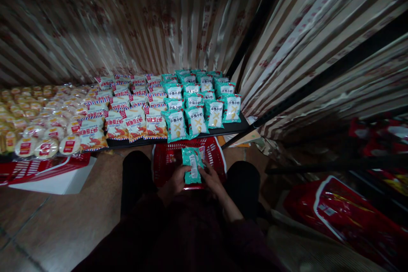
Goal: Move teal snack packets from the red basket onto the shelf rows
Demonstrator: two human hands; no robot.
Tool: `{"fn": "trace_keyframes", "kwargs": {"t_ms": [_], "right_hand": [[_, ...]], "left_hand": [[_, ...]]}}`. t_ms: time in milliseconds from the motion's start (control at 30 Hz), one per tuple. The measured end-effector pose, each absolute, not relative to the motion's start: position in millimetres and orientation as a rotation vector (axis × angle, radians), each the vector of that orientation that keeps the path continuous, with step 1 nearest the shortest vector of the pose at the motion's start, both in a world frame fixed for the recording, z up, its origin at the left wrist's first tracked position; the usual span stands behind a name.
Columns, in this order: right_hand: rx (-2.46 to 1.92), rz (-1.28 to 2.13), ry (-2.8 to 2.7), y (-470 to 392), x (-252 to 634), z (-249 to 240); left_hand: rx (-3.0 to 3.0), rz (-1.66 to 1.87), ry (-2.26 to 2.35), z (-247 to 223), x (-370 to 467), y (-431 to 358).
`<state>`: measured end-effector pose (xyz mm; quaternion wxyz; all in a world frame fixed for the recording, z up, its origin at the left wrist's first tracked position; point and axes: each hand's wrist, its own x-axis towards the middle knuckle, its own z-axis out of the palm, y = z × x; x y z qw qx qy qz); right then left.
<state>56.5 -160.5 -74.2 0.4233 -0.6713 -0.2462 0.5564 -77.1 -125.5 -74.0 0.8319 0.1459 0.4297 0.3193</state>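
Left hand [176,182] and right hand [213,179] clamp a teal packet [192,163] over a red basket [162,162]; the shelf [235,126] beyond bears teal packs [196,121] right, red-white bags [135,124] and round packs [46,147] left

The scene is dim, clearest around the middle, where print on the teal packs [196,120] reads crisply. Small glints speckle the clear wrappers [46,148] and the curtain [191,17]; the floor [79,225] carries a soft sheen. Clothing [178,238] sinks nearly to black. Wide-angle stretch and blur soften the right edge.
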Motion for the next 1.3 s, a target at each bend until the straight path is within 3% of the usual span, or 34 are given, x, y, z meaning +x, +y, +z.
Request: {"fn": "trace_keyframes", "kwargs": {"t_ms": [433, 833, 967, 1167, 1300], "right_hand": [[-1.554, 1.326, -0.646, -160, 58, -80], [-1.788, 0.594, -1.549, -167, 65, -74], [-1.885, 0.686, -1.578, -167, 60, -65], [-1.872, 1.097, -1.392, -169, 56, -55], [-1.814, 1.131, -1.33, -170, 54, -57]], "left_hand": [[0.338, 0.779, 0.91, -84, -74, -133], [0.389, 0.793, 1.016, -86, -68, -133], [0.447, 0.763, 1.059, -80, -62, -135], [0.489, 0.689, 1.145, -74, -60, -137], [0.52, 0.653, 1.169, -71, -59, -136]]}}
